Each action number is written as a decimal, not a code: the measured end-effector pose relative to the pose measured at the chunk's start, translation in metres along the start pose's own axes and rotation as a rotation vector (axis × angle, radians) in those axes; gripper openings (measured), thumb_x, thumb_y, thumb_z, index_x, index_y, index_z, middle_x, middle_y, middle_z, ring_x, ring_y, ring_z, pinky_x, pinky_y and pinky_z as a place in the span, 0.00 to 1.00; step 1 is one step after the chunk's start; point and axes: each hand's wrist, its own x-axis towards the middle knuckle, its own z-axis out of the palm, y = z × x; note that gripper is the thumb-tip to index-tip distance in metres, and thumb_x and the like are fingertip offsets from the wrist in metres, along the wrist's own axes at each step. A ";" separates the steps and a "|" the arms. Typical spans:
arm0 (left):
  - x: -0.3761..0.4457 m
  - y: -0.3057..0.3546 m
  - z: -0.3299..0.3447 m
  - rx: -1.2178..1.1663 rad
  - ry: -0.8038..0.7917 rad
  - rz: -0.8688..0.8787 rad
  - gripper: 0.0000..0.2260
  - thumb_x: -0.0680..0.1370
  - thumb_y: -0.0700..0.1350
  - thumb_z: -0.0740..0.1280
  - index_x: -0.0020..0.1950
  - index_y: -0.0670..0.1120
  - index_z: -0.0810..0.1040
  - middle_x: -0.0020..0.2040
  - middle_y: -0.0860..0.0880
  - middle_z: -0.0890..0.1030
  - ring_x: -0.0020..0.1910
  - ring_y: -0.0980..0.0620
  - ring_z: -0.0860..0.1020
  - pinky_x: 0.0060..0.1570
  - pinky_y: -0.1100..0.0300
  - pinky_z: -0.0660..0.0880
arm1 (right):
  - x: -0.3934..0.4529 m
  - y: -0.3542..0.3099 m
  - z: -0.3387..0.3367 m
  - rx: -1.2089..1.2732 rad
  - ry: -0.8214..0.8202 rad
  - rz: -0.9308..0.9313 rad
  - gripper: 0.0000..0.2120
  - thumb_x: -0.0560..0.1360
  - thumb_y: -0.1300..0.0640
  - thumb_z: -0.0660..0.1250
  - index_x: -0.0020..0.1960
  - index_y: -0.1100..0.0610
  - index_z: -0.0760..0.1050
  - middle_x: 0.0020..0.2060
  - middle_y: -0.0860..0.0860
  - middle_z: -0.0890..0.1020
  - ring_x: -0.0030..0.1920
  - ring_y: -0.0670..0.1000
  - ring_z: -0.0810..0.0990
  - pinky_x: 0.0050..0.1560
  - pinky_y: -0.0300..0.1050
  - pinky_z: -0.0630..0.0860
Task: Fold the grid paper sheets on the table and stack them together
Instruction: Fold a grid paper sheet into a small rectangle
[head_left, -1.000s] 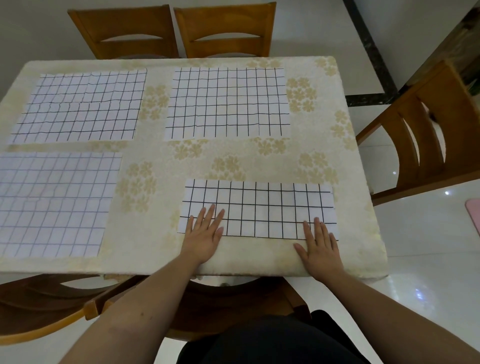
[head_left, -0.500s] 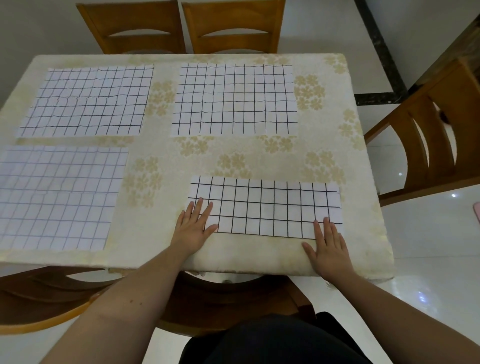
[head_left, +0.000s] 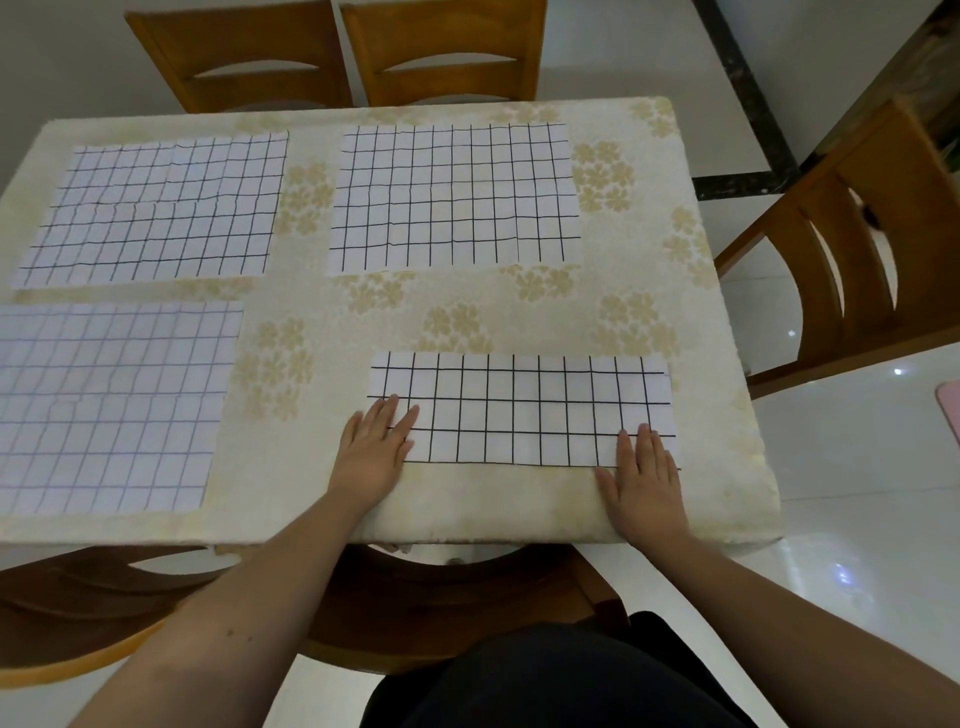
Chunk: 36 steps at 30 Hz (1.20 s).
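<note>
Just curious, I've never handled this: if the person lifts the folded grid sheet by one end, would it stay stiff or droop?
The folded sheet is thin and lies flat under the left hand and right hand, so it would probably droop. It looks light and might slide on the tablecloth.

Cut off at the left picture edge: the near-left grid sheet (head_left: 111, 408), its left side out of view. Covered at its near-left corner by the left hand (head_left: 373, 451) and at its near-right corner by the right hand (head_left: 644, 478): the folded grid sheet (head_left: 519, 410). Cropped by the top edge: two far chairs (head_left: 337, 52), backrests only partly seen. Cropped by the right edge: the pink object (head_left: 949, 410) on the floor, too little showing to identify.
</note>
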 end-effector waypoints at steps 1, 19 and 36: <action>0.001 0.005 -0.002 -0.001 0.060 0.006 0.27 0.81 0.58 0.39 0.79 0.54 0.54 0.79 0.50 0.54 0.78 0.50 0.51 0.74 0.52 0.44 | 0.001 -0.006 -0.001 0.016 0.040 -0.007 0.37 0.78 0.37 0.38 0.78 0.59 0.53 0.77 0.60 0.53 0.78 0.57 0.49 0.76 0.53 0.47; 0.009 0.120 0.025 -0.073 -0.073 0.149 0.28 0.78 0.62 0.31 0.77 0.55 0.35 0.78 0.54 0.35 0.77 0.54 0.35 0.75 0.53 0.35 | 0.024 -0.082 0.018 0.022 -0.069 -0.167 0.35 0.76 0.33 0.35 0.76 0.49 0.32 0.75 0.49 0.32 0.75 0.49 0.31 0.75 0.49 0.34; 0.003 0.073 0.020 -0.097 -0.032 -0.054 0.26 0.79 0.65 0.40 0.77 0.63 0.38 0.77 0.58 0.34 0.76 0.55 0.33 0.74 0.53 0.33 | 0.020 0.001 0.009 0.058 0.041 -0.027 0.32 0.77 0.37 0.33 0.78 0.49 0.41 0.78 0.50 0.42 0.77 0.48 0.39 0.76 0.49 0.42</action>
